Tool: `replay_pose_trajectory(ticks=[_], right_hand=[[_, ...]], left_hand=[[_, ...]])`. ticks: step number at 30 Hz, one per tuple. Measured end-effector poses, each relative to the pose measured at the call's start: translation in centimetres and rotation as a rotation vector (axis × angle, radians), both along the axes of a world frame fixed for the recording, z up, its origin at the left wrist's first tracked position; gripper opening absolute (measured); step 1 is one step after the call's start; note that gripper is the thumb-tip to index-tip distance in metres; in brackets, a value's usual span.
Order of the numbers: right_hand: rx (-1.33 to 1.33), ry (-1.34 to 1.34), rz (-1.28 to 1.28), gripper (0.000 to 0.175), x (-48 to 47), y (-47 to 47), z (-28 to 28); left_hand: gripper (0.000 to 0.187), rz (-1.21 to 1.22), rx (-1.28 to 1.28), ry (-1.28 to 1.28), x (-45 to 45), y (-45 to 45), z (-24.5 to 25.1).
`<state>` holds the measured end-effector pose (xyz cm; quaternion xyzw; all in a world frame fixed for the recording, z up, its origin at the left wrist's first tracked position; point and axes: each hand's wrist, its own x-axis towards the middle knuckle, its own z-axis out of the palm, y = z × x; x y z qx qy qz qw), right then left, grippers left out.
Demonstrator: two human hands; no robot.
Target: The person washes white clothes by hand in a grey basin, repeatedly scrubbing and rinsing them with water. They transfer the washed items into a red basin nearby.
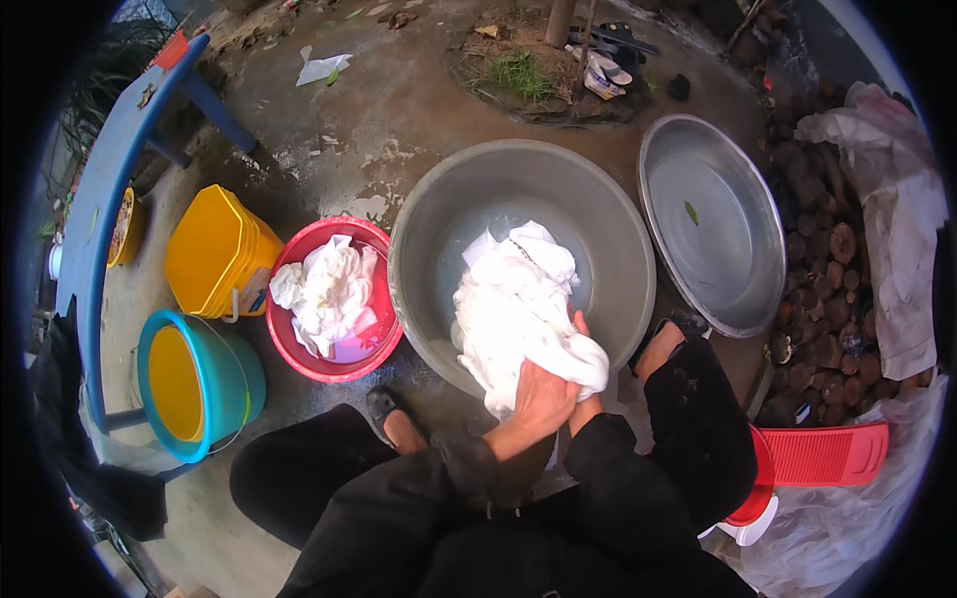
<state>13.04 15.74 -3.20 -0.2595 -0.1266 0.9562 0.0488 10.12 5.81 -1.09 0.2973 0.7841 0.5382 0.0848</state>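
Observation:
A bunched white cloth (pixel 508 321) rises from a large grey plastic basin (pixel 521 172) and hangs over its near rim. My left hand (pixel 544 398) grips the near end of this cloth from above. Close beside it, my right hand (pixel 585 407) holds the cloth's right side; its fingertips show at the cloth's edge and the palm is mostly hidden by the fabric. To the left, a red plastic basin (pixel 385 329) contains another crumpled white cloth (pixel 329 291), partly in shallow liquid. Some cloudy water appears at the bottom of the grey basin.
A metal basin (pixel 718 217) with a leaf in it leans at right, before stacked logs (pixel 822 299). A red washboard (pixel 822 454) lies by my right knee. At left stand yellow buckets (pixel 213 254), a turquoise bucket (pixel 239 374) and a blue bench (pixel 105 194). The ground is wet.

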Motion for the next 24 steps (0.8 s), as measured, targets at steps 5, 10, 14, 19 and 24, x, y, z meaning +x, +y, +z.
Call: replay_pose_trajectory(ticks=[5, 10, 14, 19, 24], right_hand=[[1.308, -0.042, -0.021, 0.041, -1.0, -4.1, 1.3], [0.008, 0.109, -0.092, 0.032, 0.4, -1.8, -1.5], [0.227, 0.028, -0.049, 0.033, 1.6, -2.1, -0.2], [0.222, 0.002, -0.021, 0.033, 0.9, -3.5, 0.6], [0.248, 0.014, -0.016, 0.034, 0.6, -1.6, 1.4]], left_hand=[[0.033, 0.37, -0.322, 0.125, -9.4, -0.5, -3.7], [0.038, 0.024, -0.108, 0.115, -1.0, -1.2, 1.2], [0.038, -0.12, -0.128, 0.313, -5.1, -1.1, -2.3], [0.032, 0.237, -0.288, 0.113, -6.7, -0.9, 1.4], [0.033, -0.147, 0.029, 0.374, -1.7, -0.5, 0.0]])
